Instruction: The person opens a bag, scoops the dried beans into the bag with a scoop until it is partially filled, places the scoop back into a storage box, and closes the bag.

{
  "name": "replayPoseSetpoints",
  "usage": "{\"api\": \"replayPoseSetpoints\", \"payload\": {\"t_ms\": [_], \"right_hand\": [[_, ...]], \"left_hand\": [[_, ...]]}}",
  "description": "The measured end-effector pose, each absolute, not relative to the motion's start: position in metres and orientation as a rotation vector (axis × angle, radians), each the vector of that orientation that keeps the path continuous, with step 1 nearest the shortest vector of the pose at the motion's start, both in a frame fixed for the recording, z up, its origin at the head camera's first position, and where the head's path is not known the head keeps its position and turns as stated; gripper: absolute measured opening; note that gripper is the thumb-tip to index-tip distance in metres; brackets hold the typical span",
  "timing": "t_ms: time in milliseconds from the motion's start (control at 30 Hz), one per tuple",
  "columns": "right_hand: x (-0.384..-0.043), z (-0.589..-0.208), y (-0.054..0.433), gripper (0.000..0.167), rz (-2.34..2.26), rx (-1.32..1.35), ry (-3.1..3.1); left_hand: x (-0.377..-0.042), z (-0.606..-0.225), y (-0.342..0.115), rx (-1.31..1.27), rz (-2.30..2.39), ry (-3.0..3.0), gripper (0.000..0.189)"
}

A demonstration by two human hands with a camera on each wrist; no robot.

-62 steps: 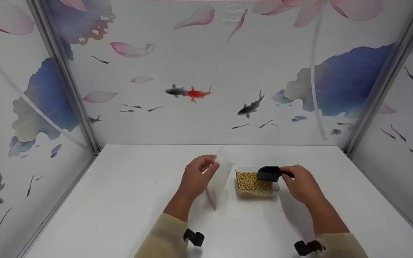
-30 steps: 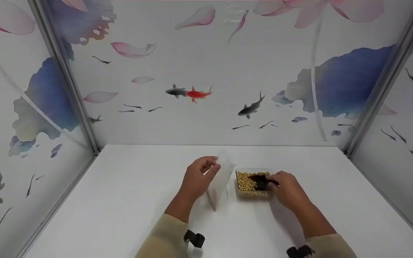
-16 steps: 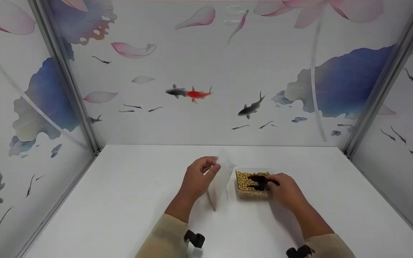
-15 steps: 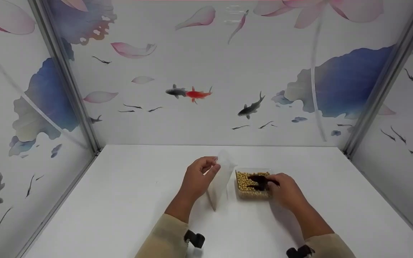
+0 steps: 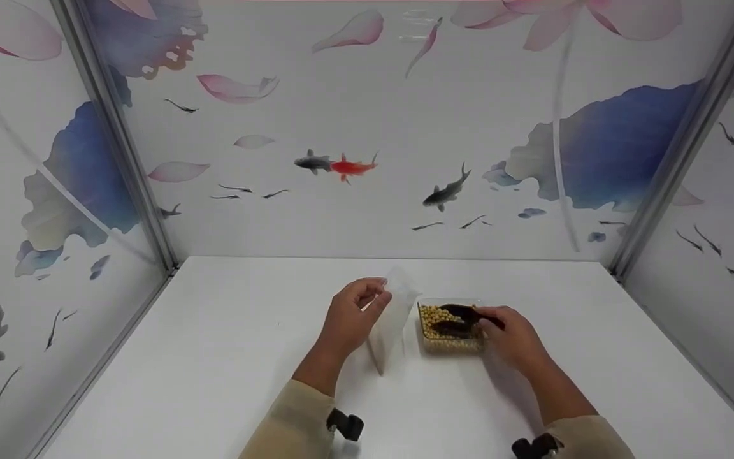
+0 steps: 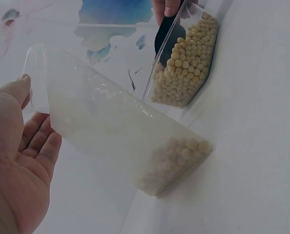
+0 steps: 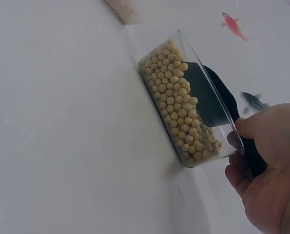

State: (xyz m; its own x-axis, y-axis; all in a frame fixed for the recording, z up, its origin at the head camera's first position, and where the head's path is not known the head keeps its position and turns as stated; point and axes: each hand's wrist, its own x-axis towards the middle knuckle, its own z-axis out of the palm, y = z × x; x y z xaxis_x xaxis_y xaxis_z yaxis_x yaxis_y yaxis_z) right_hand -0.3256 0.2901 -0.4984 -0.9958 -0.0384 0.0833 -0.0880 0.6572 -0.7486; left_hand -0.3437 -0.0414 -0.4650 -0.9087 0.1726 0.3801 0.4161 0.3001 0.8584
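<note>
My left hand (image 5: 355,312) pinches the top edge of a translucent bag (image 6: 96,102), keeping it upright on the table. Round, pale yellow beans, which look like soybeans (image 6: 176,158), fill the bag's bottom corner. To the right of the bag stands a clear rectangular container (image 5: 450,347) of the same beans (image 7: 171,97). My right hand (image 5: 515,338) grips the handle of a black scoop (image 7: 208,97). The scoop's blade is inside the container, its front edge among the beans. How many beans lie in the scoop I cannot tell.
Bag and container stand close together on a white table (image 5: 214,357). A white back wall (image 5: 367,223) and side walls printed with fish and petals enclose it, joined by metal corner posts (image 5: 118,146).
The right hand has brought the scoop down from above the container into the beans. Over the last half second the scoop has lifted and tilted slightly. The left hand and bag stay nearly still.
</note>
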Motion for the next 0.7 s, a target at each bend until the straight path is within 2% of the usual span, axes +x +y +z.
{"api": "replayPoseSetpoints", "payload": {"t_ms": [300,700], "right_hand": [[-0.329,-0.494,0.301,0.043,1.561,0.010,-2.661],[-0.328,-0.487,0.301,0.046,1.614,0.025,-2.582]], "left_hand": [[-0.344,-0.466,-0.042,-0.551,-1.643,-2.342,0.026],[-0.343,-0.465,-0.042,-0.566,-1.651,-2.360,0.034]]}}
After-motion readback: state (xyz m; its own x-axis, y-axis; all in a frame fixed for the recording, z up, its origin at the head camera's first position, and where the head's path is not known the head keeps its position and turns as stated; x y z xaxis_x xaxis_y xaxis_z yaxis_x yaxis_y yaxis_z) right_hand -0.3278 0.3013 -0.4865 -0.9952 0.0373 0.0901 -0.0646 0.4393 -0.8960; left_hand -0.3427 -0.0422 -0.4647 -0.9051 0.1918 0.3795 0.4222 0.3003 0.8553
